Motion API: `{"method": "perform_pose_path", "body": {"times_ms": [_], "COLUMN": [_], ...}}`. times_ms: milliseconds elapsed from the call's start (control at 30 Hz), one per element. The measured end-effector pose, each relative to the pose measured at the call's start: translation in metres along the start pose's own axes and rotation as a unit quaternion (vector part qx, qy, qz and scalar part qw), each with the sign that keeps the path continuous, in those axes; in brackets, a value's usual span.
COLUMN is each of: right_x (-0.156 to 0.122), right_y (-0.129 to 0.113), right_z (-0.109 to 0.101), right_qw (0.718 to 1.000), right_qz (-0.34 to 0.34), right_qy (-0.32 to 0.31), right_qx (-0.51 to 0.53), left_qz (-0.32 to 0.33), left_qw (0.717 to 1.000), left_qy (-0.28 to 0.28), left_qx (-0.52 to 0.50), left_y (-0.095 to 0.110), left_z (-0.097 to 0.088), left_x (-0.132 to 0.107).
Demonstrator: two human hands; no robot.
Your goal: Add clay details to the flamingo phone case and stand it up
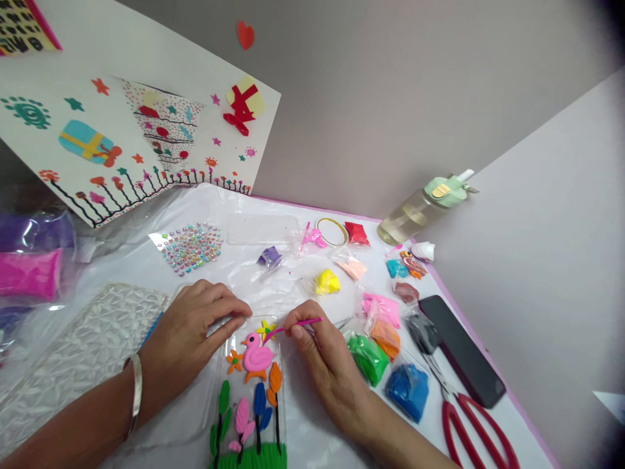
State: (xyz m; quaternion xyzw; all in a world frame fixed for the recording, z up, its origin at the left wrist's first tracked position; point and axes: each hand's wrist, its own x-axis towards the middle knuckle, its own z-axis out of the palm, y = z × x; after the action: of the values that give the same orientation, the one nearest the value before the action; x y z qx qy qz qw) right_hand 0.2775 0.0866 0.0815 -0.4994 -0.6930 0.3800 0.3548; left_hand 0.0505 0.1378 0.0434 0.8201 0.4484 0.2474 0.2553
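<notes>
A clear phone case lies in front of me, decorated with a pink clay bird, clay flowers and green grass. My left hand rests on the case's upper left corner with its fingers curled, pressing it down. My right hand pinches a thin pink tool, whose tip touches the clay near the bird's head and a small yellow star.
Bagged clay lumps lie to the right: green, orange, blue, yellow. A black phone and red scissors sit at the far right. A water bottle, rhinestone sheet and painted card are behind.
</notes>
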Motion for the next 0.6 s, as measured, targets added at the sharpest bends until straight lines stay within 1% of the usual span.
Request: {"method": "perform_pose_path", "body": {"times_ms": [233, 367, 433, 500, 600], "right_x": [0.002, 0.000, -0.002, -0.006, -0.008], "right_y": [0.001, 0.001, 0.001, 0.004, 0.011], "right_z": [0.000, -0.001, -0.002, -0.002, -0.002], "right_qw": [1.000, 1.000, 0.999, 0.994, 0.982], "right_qz": [0.000, 0.008, 0.000, -0.008, 0.000], "right_qy": [-0.004, 0.000, 0.031, 0.083, 0.141], "right_qx": [-0.008, 0.013, 0.041, 0.073, 0.126], "left_qz": [0.000, 0.000, 0.002, 0.000, -0.001], "left_qw": [1.000, 1.000, 1.000, 1.000, 1.000], "left_qy": [0.000, 0.003, 0.003, 0.003, 0.004], "left_qx": [-0.003, -0.005, -0.003, -0.001, 0.001], "left_y": [0.000, -0.001, -0.001, -0.001, -0.001], "left_z": [0.000, 0.000, 0.001, 0.000, 0.001], "left_x": [0.000, 0.000, 0.000, -0.001, -0.003]}}
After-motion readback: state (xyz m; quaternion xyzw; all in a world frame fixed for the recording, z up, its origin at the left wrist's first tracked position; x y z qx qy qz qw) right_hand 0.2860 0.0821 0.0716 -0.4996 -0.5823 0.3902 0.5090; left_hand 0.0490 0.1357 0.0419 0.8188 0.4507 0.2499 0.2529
